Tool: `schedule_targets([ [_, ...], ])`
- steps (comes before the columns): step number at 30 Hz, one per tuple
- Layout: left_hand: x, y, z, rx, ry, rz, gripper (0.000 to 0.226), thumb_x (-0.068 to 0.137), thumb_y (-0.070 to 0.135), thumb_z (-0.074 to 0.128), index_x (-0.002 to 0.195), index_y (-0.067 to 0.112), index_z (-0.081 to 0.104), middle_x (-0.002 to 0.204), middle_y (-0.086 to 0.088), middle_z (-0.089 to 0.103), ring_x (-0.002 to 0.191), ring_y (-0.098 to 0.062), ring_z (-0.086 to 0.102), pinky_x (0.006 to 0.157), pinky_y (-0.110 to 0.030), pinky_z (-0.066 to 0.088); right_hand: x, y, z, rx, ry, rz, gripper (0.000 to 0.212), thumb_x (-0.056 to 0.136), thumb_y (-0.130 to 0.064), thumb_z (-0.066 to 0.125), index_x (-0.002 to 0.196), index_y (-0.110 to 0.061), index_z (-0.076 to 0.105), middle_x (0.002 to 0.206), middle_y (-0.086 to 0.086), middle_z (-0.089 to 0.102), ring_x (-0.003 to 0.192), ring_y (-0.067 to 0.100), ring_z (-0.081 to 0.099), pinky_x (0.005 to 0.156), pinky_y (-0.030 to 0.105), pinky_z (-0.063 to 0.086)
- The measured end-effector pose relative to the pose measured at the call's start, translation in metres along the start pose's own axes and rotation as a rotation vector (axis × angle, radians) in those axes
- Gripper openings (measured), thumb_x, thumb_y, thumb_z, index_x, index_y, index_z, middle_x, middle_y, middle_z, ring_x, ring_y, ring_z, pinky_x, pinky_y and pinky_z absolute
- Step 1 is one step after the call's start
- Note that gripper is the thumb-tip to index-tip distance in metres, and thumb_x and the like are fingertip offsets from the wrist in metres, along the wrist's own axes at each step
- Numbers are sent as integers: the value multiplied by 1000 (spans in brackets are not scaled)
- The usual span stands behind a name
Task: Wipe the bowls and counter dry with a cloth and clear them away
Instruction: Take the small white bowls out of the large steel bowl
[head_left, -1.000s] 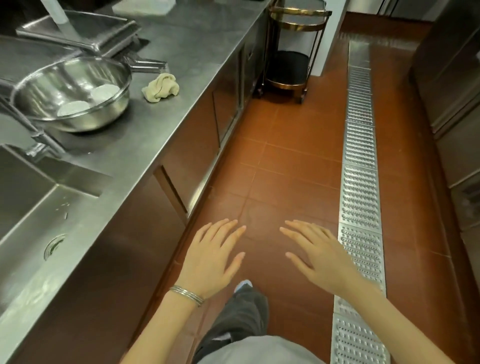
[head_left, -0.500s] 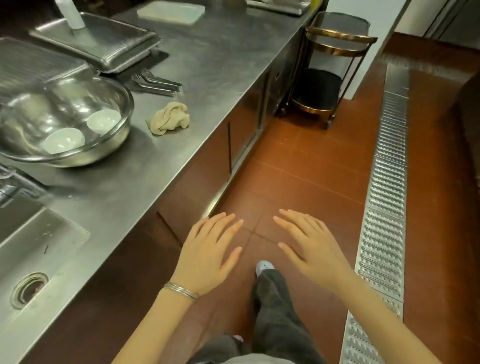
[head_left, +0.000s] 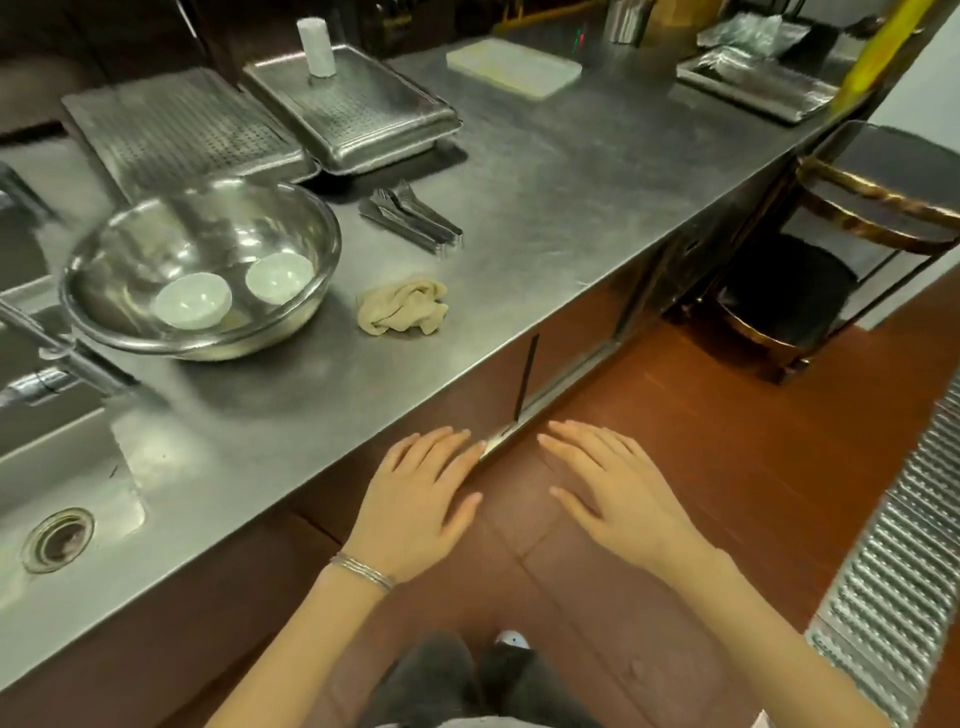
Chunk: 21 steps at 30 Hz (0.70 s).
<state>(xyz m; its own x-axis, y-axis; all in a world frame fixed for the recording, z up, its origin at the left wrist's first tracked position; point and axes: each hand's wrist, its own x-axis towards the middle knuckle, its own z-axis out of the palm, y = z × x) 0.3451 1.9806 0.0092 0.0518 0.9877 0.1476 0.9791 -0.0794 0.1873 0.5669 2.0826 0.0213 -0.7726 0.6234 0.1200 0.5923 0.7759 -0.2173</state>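
Note:
Two small white bowls, one on the left (head_left: 192, 301) and one on the right (head_left: 279, 277), sit inside a large steel mixing bowl (head_left: 119, 249) on the steel counter (head_left: 545, 208). A crumpled beige cloth (head_left: 402, 307) lies on the counter just right of the mixing bowl. My left hand (head_left: 415, 499) and my right hand (head_left: 618, 493) hover palm down with fingers spread, in front of the counter's front edge and over the floor. Both hold nothing and are well short of the cloth.
A sink (head_left: 57, 499) with a drain and a tap (head_left: 47, 358) is at the left. Two perforated steel trays (head_left: 176, 130) (head_left: 358, 109), a bundle of cutlery (head_left: 415, 218), a white board (head_left: 514, 70) and a foil-lined tray (head_left: 758, 85) stand farther back. A round trolley (head_left: 872, 208) stands on the right; a floor drain grate (head_left: 904, 566) runs at the far right.
My view has swung left toward the counter, so the mixing bowl and cloth now sit nearer the middle. Both hands stay spread and empty, now close to the counter edge.

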Motion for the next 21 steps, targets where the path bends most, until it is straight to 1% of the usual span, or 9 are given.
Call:
schedule_targets([
  [3,17,-15,-4,-10,30,-99,48,88,42,38,129,20,52,129,-1,56,121,-18,48,102,-34,32,42,16,2,30,24,-63,47,92,-43,38,134,-24,44,139,-3,48,129,15,42,105,34,30],
  [5,24,-29,-3,13,22,-160,48,89,42,37,129,20,51,129,-1,56,121,-18,47,102,-35,33,67,23,9,58,25,-100,47,92,-43,38,134,-23,44,139,-2,47,131,16,40,106,36,30],
  [9,36,-67,5,58,-26,-239,49,89,43,36,129,19,51,128,-2,56,121,-19,45,102,-32,26,112,34,36,70,-25,-152,49,91,-44,40,136,-26,41,142,-3,45,133,16,36,108,40,31],
  [14,63,-124,12,64,-15,-236,48,90,41,38,130,19,50,132,-5,53,124,-23,46,105,-38,28,180,37,58,82,-57,-181,49,92,-45,41,137,-26,41,142,-3,44,133,16,35,107,41,33],
  [17,85,-162,4,66,9,-248,48,90,41,38,132,19,49,133,-4,52,125,-22,44,106,-38,28,225,35,64,86,-53,-209,50,93,-48,39,136,-24,43,143,-2,43,135,17,34,108,39,29],
  [21,113,-210,-2,78,28,-281,50,90,41,36,133,18,47,135,-5,50,126,-24,44,106,-38,28,288,32,77,88,-26,-234,49,92,-50,38,132,-24,48,139,-1,48,130,17,37,105,40,31],
])
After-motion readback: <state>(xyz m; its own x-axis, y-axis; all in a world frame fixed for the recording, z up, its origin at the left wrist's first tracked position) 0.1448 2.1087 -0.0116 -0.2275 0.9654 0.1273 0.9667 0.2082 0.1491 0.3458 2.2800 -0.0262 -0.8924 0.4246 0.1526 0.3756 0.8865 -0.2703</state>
